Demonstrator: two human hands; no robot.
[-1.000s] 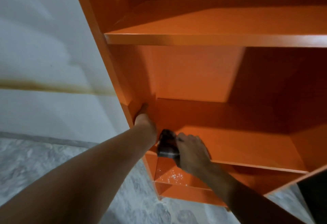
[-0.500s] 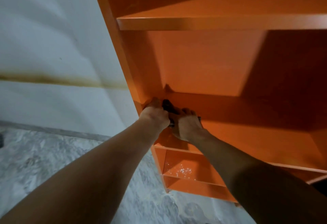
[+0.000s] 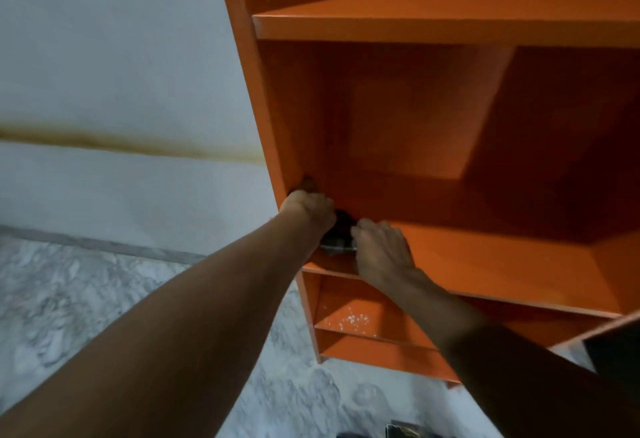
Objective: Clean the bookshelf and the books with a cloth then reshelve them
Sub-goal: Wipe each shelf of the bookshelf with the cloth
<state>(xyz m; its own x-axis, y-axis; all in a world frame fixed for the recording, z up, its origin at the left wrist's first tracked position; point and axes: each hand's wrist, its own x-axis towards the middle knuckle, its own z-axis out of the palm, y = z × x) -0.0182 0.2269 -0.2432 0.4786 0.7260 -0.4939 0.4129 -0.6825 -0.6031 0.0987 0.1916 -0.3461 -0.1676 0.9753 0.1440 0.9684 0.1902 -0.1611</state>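
Note:
An orange bookshelf fills the upper right of the head view, with no books on its visible shelves. My left hand grips the left side panel at the front corner of the middle shelf. My right hand lies just to its right, pressing a dark checked cloth onto the left end of that shelf board. Only a small part of the cloth shows between the two hands. White specks lie on the lower shelf.
A white wall with a brown stain line stands left of the shelf. Grey marbled floor lies below. A dark object peeks in at the bottom edge. A dark panel edge juts in at the right.
My right hand moved the cloth from the shelf's front edge inward to the left corner, then drew slightly back toward the front. The view shifted so the shelf sits further right.

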